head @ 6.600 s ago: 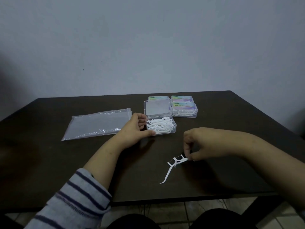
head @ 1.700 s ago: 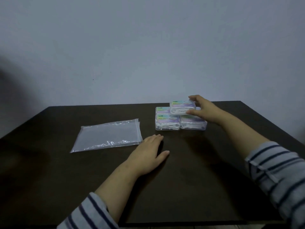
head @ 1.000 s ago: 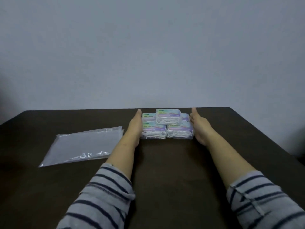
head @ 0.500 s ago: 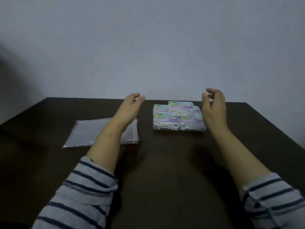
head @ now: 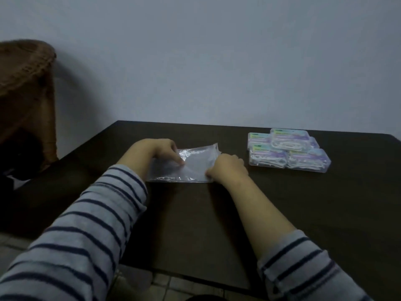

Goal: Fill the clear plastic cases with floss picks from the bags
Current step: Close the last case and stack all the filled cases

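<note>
A flat clear plastic bag lies on the dark table, left of centre. My left hand rests on its left part, fingers curled down onto the plastic. My right hand grips the bag's right edge, and that side lifts a little off the table. To the right stands a pile of closed clear cases with coloured labels, white floss picks inside; one case sits on top of the others. Both hands are well left of the pile.
A brown wicker piece of furniture stands at the far left by the wall. The table's near edge runs below my arms, with tiled floor beneath.
Both hands came down from the air beside the case pile and moved left onto the bag. My view has swung left, so the pile now sits at the right.
</note>
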